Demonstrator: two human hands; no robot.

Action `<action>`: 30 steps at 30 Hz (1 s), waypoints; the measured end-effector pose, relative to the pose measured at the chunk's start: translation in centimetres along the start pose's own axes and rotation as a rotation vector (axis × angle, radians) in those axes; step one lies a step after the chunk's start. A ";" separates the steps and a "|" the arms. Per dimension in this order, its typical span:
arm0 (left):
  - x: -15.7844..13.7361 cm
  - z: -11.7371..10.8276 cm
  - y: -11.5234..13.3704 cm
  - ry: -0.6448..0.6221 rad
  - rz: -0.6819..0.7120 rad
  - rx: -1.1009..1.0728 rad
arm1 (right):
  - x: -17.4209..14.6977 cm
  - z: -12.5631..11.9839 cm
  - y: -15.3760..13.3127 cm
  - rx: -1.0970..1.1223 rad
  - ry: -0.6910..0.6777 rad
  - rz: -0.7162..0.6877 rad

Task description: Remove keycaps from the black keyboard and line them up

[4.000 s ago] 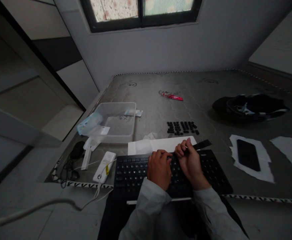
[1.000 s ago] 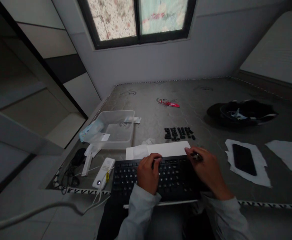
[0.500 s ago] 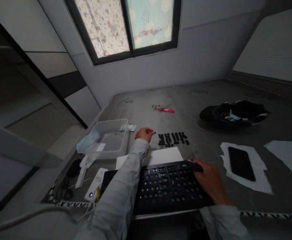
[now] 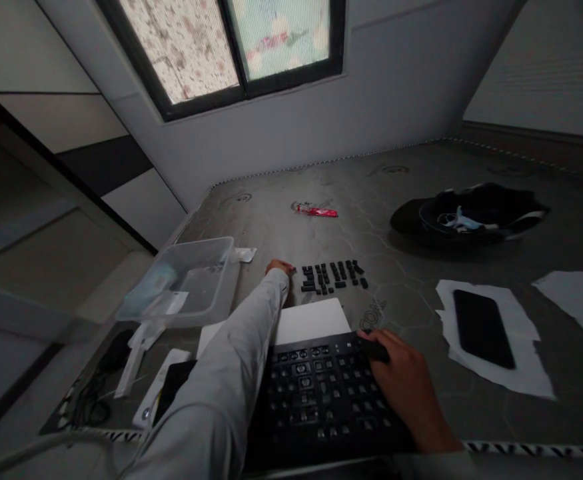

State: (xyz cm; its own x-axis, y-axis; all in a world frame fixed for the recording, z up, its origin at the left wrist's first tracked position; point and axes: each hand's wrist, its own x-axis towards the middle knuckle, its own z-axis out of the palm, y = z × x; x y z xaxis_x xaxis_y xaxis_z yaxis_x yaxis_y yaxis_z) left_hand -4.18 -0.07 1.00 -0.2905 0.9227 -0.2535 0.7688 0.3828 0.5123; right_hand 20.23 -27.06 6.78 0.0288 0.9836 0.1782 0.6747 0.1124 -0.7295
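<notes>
A black keyboard (image 4: 338, 393) lies at the table's front edge, many of its keycaps off and the sockets bare. My right hand (image 4: 404, 377) rests over its right end, closed around a dark, thick-handled tool (image 4: 374, 349) whose tip I cannot make out. Stretched beyond the keyboard, my left hand (image 4: 280, 267) pinches a small dark keycap (image 4: 293, 270) at its fingertips. Just right of those fingers, several loose black keycaps (image 4: 340, 285) stand in rows on the table. My left sleeve covers the keyboard's left part.
A clear plastic box (image 4: 228, 280) stands at left. White paper (image 4: 316, 320) lies behind the keyboard. A phone (image 4: 481, 327) rests on paper at right, with a black cap (image 4: 411, 221) beyond it. Farther back is a red packet (image 4: 316, 211). Cables (image 4: 91, 410) lie at front left.
The whole view has shifted, so the table things appear farther left. My left hand stays beside the keycap rows, its fingers now more hidden by the sleeve. My right hand keeps the tool.
</notes>
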 end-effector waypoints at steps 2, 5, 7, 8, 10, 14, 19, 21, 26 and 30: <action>0.5 0.5 -0.2 0.007 -0.013 -0.002 | 0.0 -0.1 -0.1 0.010 0.004 -0.006; 1.0 1.0 -0.3 0.005 0.002 0.001 | 0.2 -0.1 -0.2 0.010 0.005 -0.002; 1.1 1.1 -0.2 0.002 0.017 0.014 | 0.3 0.0 -0.2 0.007 0.009 0.006; 1.1 1.1 -0.2 0.000 0.022 0.022 | 0.3 0.1 -0.1 0.008 0.012 0.006; 1.1 1.1 -0.1 -0.005 0.028 0.037 | 0.4 0.1 -0.1 0.011 0.017 0.009; 1.2 1.2 0.0 -0.016 0.035 0.052 | 0.5 0.2 -0.2 0.001 0.013 0.032; 1.1 1.2 0.1 -0.013 0.024 0.050 | 0.4 0.1 -0.4 -0.010 0.052 0.011; 1.1 1.2 0.1 -0.006 0.017 0.045 | 0.4 0.1 -0.4 -0.010 0.053 0.018; 0.8 1.1 0.3 -0.007 0.020 0.030 | 0.5 0.1 -0.4 -0.004 0.040 0.045; 0.5 0.9 0.3 -0.001 0.022 0.020 | 0.5 0.1 -0.5 0.018 0.031 0.059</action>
State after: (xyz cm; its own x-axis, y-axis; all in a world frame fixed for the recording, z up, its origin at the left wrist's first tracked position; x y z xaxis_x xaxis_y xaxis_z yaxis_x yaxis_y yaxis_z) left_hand -3.61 0.49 0.28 -0.2729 0.9307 -0.2436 0.7863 0.3616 0.5009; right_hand 19.87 -26.59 7.20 0.0908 0.9838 0.1546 0.6575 0.0574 -0.7513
